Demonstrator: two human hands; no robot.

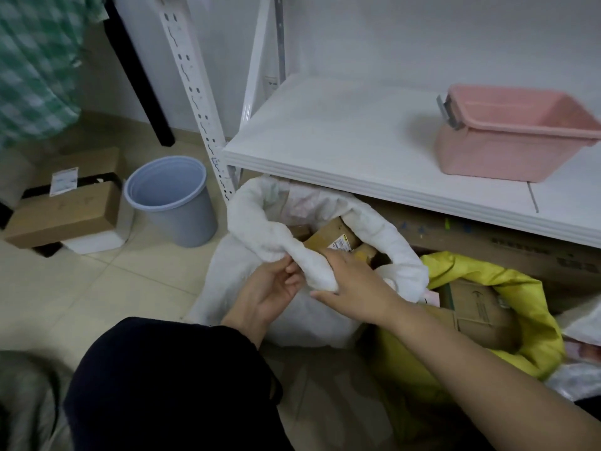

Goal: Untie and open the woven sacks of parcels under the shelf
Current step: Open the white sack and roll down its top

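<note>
Where both hands meet at its near edge, the white woven sack [247, 219] stands open on the tiled floor, partly under the white shelf board [325, 135], its rim rolled down into a thick cuff. The left hand [270, 294] pinches that cuff between curled fingers and thumb; the right hand [354, 284] grips it just beside, fingers hooked over into the mouth, thumb underneath. Just beyond the fingertips lie brown cardboard parcels [331, 236] inside the sack. Right of the right-hand fingers, a yellow woven sack [487, 275] gapes, touching the white one, with cardboard boxes inside. Well beyond the fingers, a pink plastic tub [507, 138] sits on the shelf; far left of them stands a grey-blue plastic bin [172, 203]
</note>
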